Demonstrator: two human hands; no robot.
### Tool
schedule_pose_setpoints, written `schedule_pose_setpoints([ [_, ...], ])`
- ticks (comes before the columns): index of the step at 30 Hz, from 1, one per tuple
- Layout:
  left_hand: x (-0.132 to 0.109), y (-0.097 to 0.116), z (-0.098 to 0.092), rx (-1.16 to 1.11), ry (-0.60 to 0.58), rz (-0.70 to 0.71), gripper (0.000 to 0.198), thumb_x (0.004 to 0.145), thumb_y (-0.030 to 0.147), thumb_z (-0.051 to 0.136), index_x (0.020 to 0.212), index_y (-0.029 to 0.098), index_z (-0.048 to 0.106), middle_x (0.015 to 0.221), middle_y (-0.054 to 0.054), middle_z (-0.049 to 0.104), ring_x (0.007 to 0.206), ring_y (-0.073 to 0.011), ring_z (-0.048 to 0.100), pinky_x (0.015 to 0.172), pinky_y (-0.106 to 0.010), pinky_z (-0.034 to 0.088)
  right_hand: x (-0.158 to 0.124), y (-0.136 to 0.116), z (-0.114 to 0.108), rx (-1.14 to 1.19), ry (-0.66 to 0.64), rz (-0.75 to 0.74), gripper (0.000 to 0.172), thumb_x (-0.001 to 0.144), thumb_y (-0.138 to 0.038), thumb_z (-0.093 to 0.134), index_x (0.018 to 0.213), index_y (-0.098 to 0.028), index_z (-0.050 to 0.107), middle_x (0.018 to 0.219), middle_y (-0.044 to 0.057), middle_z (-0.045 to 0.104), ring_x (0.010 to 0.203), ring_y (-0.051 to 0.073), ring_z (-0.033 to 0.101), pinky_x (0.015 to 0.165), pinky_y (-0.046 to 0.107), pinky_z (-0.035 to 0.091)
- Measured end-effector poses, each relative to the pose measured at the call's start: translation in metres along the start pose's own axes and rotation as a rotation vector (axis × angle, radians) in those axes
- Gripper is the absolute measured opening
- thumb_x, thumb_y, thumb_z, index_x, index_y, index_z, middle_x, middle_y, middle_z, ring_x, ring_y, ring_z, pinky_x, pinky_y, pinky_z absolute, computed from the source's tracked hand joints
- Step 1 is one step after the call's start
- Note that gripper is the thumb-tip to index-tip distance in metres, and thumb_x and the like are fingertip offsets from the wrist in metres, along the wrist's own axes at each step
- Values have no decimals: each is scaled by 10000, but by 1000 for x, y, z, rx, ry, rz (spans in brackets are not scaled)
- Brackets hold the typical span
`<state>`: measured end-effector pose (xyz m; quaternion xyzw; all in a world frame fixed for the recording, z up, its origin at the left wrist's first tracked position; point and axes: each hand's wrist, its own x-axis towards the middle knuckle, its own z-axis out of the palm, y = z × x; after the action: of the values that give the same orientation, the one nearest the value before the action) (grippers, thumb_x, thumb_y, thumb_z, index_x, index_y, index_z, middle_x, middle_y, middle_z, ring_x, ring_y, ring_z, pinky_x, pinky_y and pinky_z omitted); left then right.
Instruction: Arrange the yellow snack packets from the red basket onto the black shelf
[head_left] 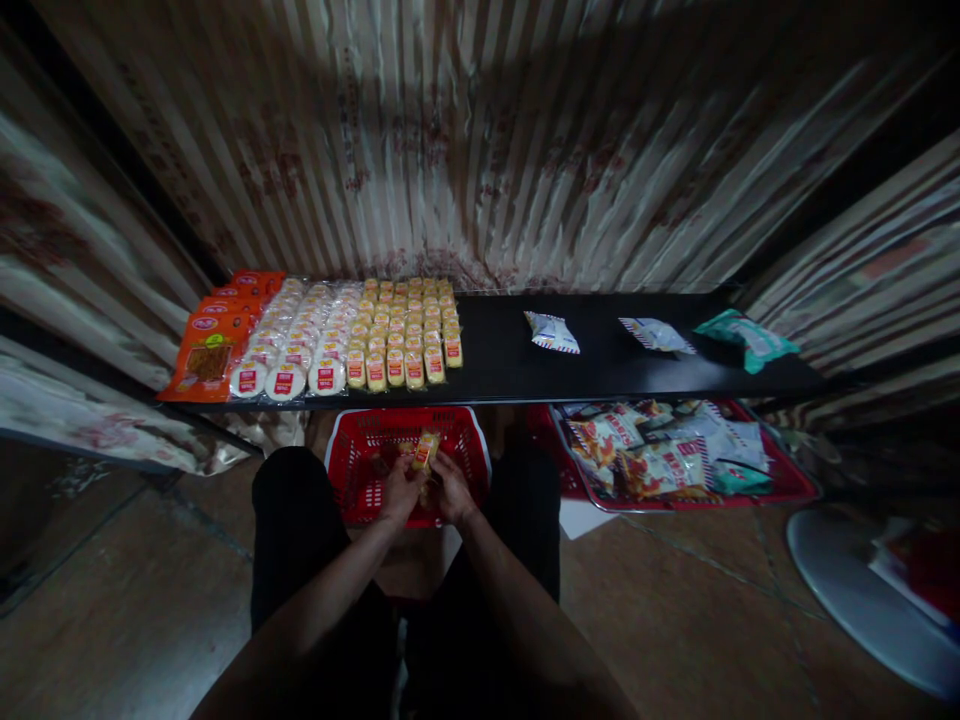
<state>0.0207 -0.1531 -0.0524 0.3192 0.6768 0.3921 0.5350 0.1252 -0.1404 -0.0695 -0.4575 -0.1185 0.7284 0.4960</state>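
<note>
One yellow packet (426,452), long axis toward one o'clock, fingertips pinching: left hand (400,490) at seven, right hand (453,488) at five.

No wording is legible: print is too small on red labels (376,368) of yellow packs (395,345) and white round packs (285,381) along the shelf (487,355), and on the orange bags (202,350) at its left end

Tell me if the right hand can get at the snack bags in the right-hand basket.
Probably yes: the nearer snack bags lie uncovered, though the right hand is busy at a yellow packet and the right knee stands between.
</note>
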Motion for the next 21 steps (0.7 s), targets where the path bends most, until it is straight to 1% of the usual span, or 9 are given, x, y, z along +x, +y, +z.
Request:
schedule_pose_setpoints([
  [4, -2, 2, 3, -23, 22, -34, 275, 738, 131, 692, 999, 173, 616, 1012, -75, 697, 816, -144, 667, 731, -247, 523, -1, 0, -1, 3, 2, 0, 424, 485, -365, 856, 834, -230, 658, 723, -31, 705, 611, 123, 615, 572, 228, 467],
  [6, -4, 6, 4, -51, 22, -81, 264, 767, 155, 679, 1022, 166, 612, 915, -63, 707, 722, -128, 663, 657, -225, 512, -1, 0, -1, -8, 8, -3, 421, 490, -387, 846, 840, -238, 666, 738, -31, 703, 632, 131, 617, 581, 237, 472],
  [9, -6, 11, 5, -138, 9, -188, 315, 816, 196, 648, 1121, 148, 587, 711, -26, 684, 570, -109, 627, 550, -197, 470, 0, 0, -3, -39, 31, -29, 390, 509, -396, 822, 846, -254, 686, 818, -19, 715, 697, 143, 631, 603, 242, 471],
  [11, -8, 14, 4, -209, 9, -254, 350, 846, 192, 611, 1186, 133, 553, 630, -7, 662, 515, -105, 610, 526, -195, 462, 0, 0, -4, -62, 24, -53, 361, 528, -394, 802, 848, -256, 706, 874, -2, 722, 743, 148, 635, 614, 237, 464],
  [13, -10, 15, 2, -279, 0, -282, 350, 865, 165, 566, 1211, 125, 532, 614, -5, 663, 499, -109, 612, 532, -203, 473, 1, 0, -5, -76, 0, -73, 344, 550, -396, 784, 856, -255, 720, 915, 16, 727, 785, 159, 638, 624, 241, 462],
  [15, -12, 15, 0, -351, -44, -281, 301, 867, 142, 532, 1166, 117, 553, 645, -27, 682, 515, -123, 632, 542, -218, 487, 1, 0, -5, -78, -2, -88, 336, 552, -394, 782, 851, -253, 725, 920, 26, 730, 799, 171, 639, 625, 251, 462],
  [17, -12, 15, -3, -430, -98, -292, 214, 859, 141, 522, 1056, 105, 598, 694, -65, 701, 551, -142, 655, 556, -233, 499, 1, 0, -6, -65, 22, -99, 326, 533, -372, 789, 829, -249, 727, 894, 30, 734, 781, 176, 638, 614, 256, 460],
  [19, -11, 17, -6, -506, -132, -348, 154, 859, 154, 506, 939, 92, 622, 710, -96, 704, 581, -157, 669, 574, -245, 510, 2, -1, -6, -47, 44, -95, 317, 510, -339, 793, 806, -242, 730, 852, 29, 735, 737, 170, 631, 589, 252, 454],
  [21, -10, 19, -8, -568, -143, -419, 175, 870, 164, 466, 867, 85, 623, 694, -110, 697, 593, -162, 670, 586, -250, 515, 2, -1, -6, -27, 50, -85, 321, 498, -311, 790, 804, -232, 733, 821, 23, 733, 693, 157, 623, 569, 243, 448],
])
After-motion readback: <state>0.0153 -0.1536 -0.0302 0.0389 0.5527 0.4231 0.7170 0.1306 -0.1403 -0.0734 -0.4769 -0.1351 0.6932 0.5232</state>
